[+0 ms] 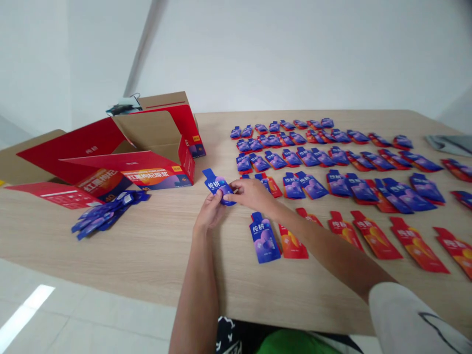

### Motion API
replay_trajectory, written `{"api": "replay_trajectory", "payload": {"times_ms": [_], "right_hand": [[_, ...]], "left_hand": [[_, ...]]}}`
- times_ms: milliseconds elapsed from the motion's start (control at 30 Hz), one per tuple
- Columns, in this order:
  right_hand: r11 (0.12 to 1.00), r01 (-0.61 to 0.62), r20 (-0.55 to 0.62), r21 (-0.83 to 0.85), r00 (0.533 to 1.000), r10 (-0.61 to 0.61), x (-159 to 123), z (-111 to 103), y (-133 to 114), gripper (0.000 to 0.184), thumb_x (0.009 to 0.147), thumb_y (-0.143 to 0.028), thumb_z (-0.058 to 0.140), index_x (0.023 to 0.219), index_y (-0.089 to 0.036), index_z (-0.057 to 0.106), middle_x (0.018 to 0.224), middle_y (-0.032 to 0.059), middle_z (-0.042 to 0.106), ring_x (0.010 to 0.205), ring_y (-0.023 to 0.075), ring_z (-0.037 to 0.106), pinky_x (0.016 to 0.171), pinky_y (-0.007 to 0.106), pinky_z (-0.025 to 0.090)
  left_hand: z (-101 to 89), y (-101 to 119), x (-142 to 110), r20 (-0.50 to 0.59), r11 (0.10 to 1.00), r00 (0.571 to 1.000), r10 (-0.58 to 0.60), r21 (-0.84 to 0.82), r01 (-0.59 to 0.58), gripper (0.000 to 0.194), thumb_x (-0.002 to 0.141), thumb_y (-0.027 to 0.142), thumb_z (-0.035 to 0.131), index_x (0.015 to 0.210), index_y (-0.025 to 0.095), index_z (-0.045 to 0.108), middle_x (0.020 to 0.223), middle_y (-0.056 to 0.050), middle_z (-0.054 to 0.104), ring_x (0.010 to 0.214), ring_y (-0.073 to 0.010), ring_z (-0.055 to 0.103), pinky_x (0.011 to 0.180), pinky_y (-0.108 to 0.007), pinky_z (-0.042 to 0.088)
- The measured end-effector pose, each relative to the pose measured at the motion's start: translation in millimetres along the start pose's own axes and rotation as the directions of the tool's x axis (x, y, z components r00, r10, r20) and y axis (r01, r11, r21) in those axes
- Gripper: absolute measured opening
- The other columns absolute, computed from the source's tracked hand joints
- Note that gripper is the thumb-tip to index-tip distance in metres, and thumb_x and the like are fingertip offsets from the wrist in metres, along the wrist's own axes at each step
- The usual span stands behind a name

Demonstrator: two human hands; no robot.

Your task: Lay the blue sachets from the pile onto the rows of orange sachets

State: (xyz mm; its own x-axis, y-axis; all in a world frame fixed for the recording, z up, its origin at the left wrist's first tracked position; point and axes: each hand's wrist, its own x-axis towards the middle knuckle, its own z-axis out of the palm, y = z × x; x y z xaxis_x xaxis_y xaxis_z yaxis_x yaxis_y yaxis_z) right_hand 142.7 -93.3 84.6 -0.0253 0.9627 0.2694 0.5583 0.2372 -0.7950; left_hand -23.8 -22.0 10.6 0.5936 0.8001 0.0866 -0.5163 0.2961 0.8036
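Both of my hands meet over the middle of the table, holding one blue pouch [214, 183] printed with white characters and purple fruit. My left hand [211, 210] grips its lower edge from below, fingers closed. From the right, my right hand [251, 194] pinches the pouch's other side. Just below my right forearm lie a single blue pouch [264, 238] and a red pouch [294, 242], both flat on the table. Whether more than one pouch is in my hands I cannot tell.
Open red cartons [162, 164] stand at the left with flaps spread. Beside them lies a pile of blue pouches [106, 212]. Rows of blue and red pouches [308, 156] cover the table's right side. A grey item [450, 144] rests at the far right.
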Motion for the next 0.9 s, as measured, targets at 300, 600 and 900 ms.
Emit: {"api": "replay_trajectory", "payload": {"times_ms": [300, 600, 900], "right_hand": [[0.975, -0.076, -0.036, 0.208, 0.996, 0.085, -39.2, -31.8, -3.3, 0.026, 0.087, -0.046, 0.076, 0.085, -0.020, 0.075, 0.081, 0.0009, 0.075, 0.075, 0.0158, 0.068, 0.068, 0.026, 0.051], [0.820, -0.519, 0.047, 0.240, 0.850, 0.524, -183.4, -95.1, 26.0, 0.035, 0.089, -0.052, 0.070, 0.098, -0.020, 0.075, 0.085, 0.0033, 0.073, 0.073, 0.0177, 0.068, 0.062, 0.029, 0.053], [0.738, -0.631, -0.046, 0.241, 0.752, 0.658, -221.6, -66.9, 52.3, 0.060, 0.086, -0.050, 0.071, 0.136, -0.020, 0.057, 0.085, 0.0023, 0.074, 0.066, 0.0181, 0.067, 0.054, 0.029, 0.054]], "left_hand": [[-2.9, 3.5, -8.3, 0.038, 0.997, 0.999, -0.019, 0.074, 0.016, 0.057, 0.072, 0.050, 0.095, 0.113, 0.016, 0.076, 0.094, -0.008, 0.069, 0.086, -0.0185, 0.063, 0.081, -0.029, 0.050], [-20.3, -7.8, 1.2, 0.022, 0.993, 0.998, 0.058, 0.105, -0.060, 0.050, 0.080, 0.042, 0.090, 0.123, 0.021, 0.075, 0.093, -0.005, 0.059, 0.083, -0.0139, 0.053, 0.071, -0.024, 0.043], [-12.4, -3.1, -4.8, 0.031, 0.979, 0.998, -0.061, 0.196, 0.054, 0.056, 0.079, 0.040, 0.091, 0.128, 0.021, 0.073, 0.099, -0.007, 0.060, 0.091, -0.0174, 0.055, 0.079, -0.025, 0.046]]}}
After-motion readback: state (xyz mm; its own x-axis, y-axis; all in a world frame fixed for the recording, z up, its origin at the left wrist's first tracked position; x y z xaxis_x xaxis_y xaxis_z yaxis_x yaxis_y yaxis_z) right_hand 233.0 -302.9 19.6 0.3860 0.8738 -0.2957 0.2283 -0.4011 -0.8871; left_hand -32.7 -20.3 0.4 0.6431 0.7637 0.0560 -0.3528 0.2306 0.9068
